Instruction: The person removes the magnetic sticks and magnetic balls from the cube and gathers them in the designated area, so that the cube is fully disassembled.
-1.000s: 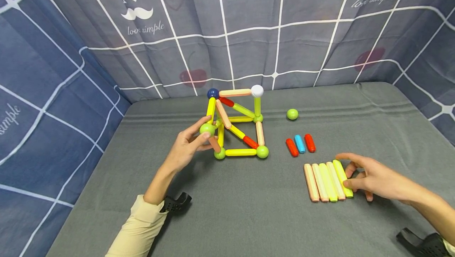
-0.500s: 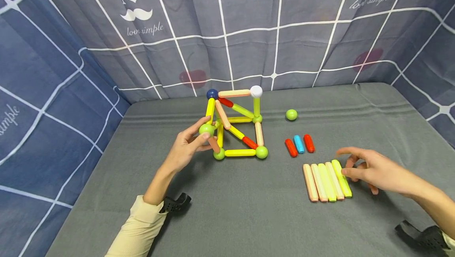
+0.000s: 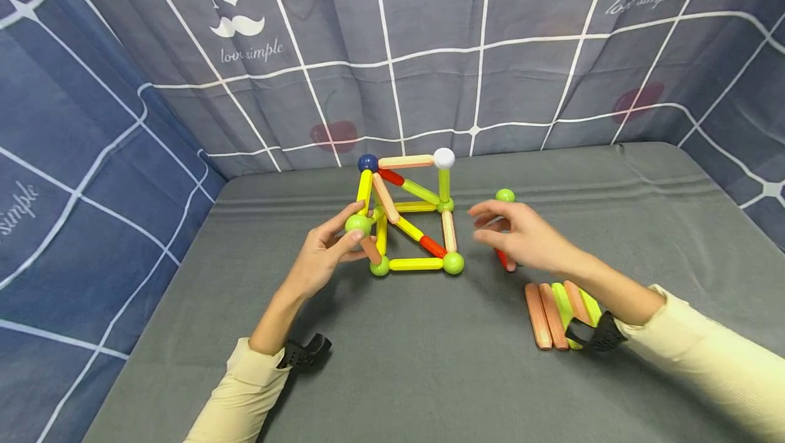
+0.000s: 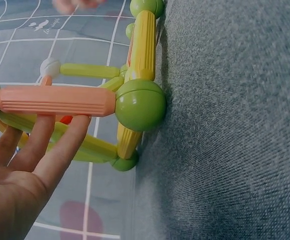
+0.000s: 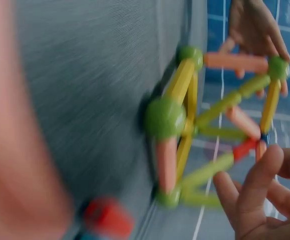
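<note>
My left hand [image 3: 321, 252] pinches a green ball [image 3: 358, 223] at the upper front-left corner of a magnetic stick-and-ball frame [image 3: 416, 264]. In the left wrist view, its fingers lie against a coral stick [image 4: 57, 100] that joins two green balls. A navy ball [image 3: 368, 163] and a white ball [image 3: 444, 157] top the back corners. From the navy ball a pale pink stick [image 3: 385, 197] slants forward. My right hand [image 3: 521, 233], fingers loosely bent and holding nothing, hovers right of the frame, partly covering a short red stick [image 3: 504, 259].
Long pink and yellow-green sticks [image 3: 540, 317] lie in a row at the right, partly under my right forearm. Behind my right hand sits a loose green ball [image 3: 505, 195]. A patterned curtain [image 3: 429, 75] hangs behind the grey cloth [image 3: 417, 361].
My right hand has left the row of long sticks and moved left and away from me, now over the short sticks. My left hand keeps its pinch on the green ball.
</note>
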Available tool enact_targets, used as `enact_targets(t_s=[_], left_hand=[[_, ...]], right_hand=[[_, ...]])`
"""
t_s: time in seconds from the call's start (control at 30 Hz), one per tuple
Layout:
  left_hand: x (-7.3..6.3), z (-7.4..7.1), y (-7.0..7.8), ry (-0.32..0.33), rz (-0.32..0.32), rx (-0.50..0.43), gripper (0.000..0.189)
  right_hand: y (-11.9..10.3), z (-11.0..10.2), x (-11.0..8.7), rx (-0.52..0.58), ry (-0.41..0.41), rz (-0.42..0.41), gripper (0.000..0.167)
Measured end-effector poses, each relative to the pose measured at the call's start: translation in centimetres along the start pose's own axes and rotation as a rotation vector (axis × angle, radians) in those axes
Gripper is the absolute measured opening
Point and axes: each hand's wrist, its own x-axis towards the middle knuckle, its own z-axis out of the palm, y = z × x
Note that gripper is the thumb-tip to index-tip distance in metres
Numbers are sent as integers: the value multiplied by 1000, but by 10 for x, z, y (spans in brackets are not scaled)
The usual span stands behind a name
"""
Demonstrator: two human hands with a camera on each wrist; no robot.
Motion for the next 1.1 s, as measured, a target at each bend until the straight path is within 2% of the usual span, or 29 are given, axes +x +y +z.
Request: enact_targets(t_s=[0.23,0.53,0.67,0.77,1.1], left_hand=[[0,-1,0,-4,-2,9,51],[0,-1,-1,-3,1,12,51],[0,0,-2,6,3,34,51],[-1,0,-2,7,6,48,51],[-3,1,0,15,8,56,51]], right_hand=[[-26,44,55,139,-10,-43,37],[-29,78,102,135,61,-118,47],[-29,85,114,125,92,-175,50],[-32,87,117,89,97,-183,51],[-34,81,117,110,59,-122,52]])
